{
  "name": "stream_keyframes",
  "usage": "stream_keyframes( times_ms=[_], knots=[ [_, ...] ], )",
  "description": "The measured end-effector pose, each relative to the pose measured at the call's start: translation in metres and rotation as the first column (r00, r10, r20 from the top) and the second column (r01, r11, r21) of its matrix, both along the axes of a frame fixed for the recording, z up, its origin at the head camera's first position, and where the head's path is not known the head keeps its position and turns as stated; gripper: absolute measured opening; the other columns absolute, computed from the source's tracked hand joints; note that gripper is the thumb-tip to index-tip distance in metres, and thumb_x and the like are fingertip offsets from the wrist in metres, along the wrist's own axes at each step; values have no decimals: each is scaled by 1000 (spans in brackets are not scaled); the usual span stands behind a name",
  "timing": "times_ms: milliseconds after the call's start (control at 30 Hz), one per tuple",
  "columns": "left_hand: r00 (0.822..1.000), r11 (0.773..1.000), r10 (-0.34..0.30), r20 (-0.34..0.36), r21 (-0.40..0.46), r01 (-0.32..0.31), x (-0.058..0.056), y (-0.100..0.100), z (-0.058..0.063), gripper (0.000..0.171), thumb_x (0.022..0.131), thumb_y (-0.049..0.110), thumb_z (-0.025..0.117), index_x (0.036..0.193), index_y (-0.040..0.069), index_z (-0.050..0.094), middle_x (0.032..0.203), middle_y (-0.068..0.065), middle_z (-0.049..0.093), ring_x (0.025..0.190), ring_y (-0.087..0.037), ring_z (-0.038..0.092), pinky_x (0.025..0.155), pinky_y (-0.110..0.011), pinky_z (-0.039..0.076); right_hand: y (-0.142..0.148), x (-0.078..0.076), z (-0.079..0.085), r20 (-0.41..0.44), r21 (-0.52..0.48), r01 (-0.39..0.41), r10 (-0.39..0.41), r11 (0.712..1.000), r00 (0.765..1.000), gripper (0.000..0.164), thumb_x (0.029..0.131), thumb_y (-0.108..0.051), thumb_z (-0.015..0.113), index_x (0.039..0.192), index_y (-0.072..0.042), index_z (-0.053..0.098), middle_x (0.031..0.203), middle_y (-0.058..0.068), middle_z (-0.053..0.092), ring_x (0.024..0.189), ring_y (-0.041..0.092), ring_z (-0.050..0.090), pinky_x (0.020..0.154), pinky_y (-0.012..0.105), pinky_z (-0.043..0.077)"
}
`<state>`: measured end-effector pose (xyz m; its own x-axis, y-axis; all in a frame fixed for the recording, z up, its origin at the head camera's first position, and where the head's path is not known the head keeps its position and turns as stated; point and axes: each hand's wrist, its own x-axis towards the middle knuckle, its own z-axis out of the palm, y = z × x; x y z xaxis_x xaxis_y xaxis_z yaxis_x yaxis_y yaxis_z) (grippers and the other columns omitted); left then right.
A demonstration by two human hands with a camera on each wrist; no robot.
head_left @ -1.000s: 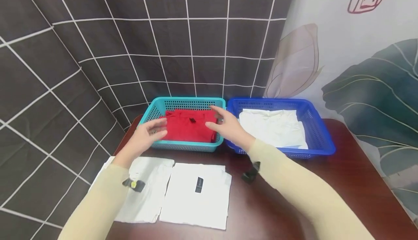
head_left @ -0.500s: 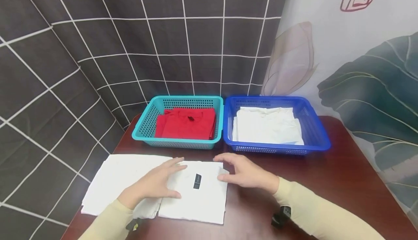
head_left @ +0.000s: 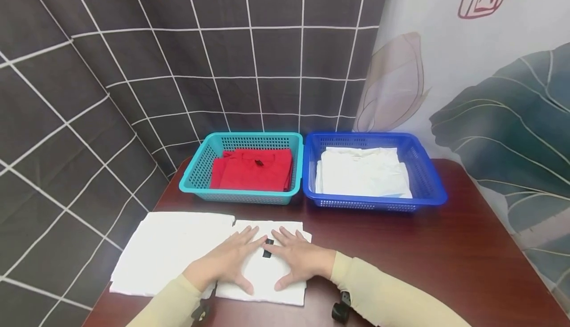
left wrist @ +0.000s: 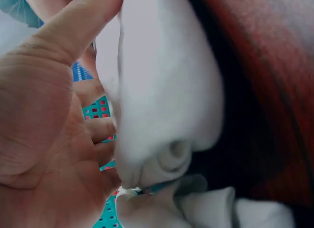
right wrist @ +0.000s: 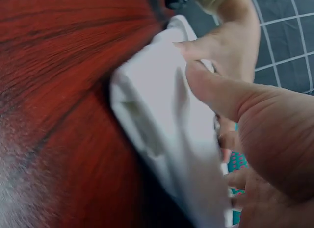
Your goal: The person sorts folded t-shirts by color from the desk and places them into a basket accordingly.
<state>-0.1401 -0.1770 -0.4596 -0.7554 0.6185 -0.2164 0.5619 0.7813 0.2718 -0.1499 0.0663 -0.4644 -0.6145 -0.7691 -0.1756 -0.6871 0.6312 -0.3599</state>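
A folded white shirt (head_left: pixel 262 290) with a dark neck label lies flat near the table's front. My left hand (head_left: pixel 232 261) rests on its left half, fingers spread and straight. On the right half rests my right hand (head_left: pixel 300 257), fingers spread too, its fingertips close to those of the left over the label. Both wrist views show the shirt's thick folded edge (left wrist: pixel 167 86) beneath the thumbs. Left of this shirt lies a second folded white garment (head_left: pixel 171 248), partly behind my left forearm.
A teal basket (head_left: pixel 242 198) at the back holds folded red shirts (head_left: pixel 256 171). Against its right side stands a blue basket (head_left: pixel 378 201) with folded white clothes (head_left: pixel 362 171). The brown table (head_left: pixel 423 248) extends to the right. A dark checked cloth (head_left: pixel 231 55) hangs behind.
Both hands came down from above the teal basket to the white shirt. In the last half second they moved inward and now rest on it, fingers spread.
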Motion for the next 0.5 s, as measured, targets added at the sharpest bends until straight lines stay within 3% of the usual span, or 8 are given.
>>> stream_keyframes(
  times_ms=[167,500],
  knots=[
    [1000,1000,12,-11,2,-12,3,2,-4,121,52,71,76,150,15,34,156,-14,24,143,-36,20,112,-55,22,-3,3,-10,-47,51,5,-3,999,999,94,75,-66,68,152,-28,29,158,13,19,145,33,13,111,60,18],
    [1000,999,21,-24,48,-20,3,21,-10,120,53,74,73,151,17,33,157,-14,23,144,-35,18,110,-55,27,19,4,-13,-36,11,16,-16,1000,999,93,75,-61,71,152,-27,31,158,12,19,145,33,12,111,61,14]
  ],
)
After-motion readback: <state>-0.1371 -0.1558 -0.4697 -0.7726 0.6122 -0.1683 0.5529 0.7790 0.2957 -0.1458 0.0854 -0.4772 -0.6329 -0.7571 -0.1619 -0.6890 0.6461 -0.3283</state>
